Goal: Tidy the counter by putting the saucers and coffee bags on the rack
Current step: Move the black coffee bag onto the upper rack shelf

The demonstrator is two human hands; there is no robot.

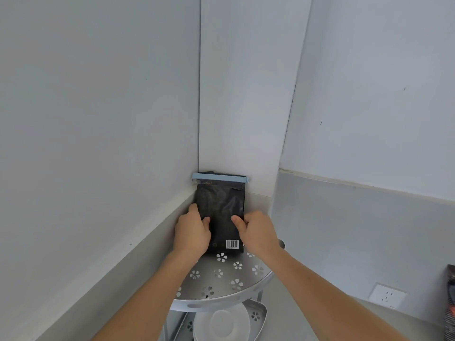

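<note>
A black coffee bag [221, 205] with a pale blue clip across its top stands upright in the wall corner, on the top shelf of a grey corner rack [221, 289] with flower-shaped cut-outs. My left hand [192, 232] grips the bag's left side and my right hand [256, 232] grips its right side, thumbs on the front. A white saucer [221, 323] lies on the rack's lower shelf. Another dark coffee bag [450, 301] shows at the right edge of the view.
Grey walls close in on the rack from the left and behind. A white wall socket [387, 297] sits low on the right wall. The pale counter [320, 323] runs below to the right.
</note>
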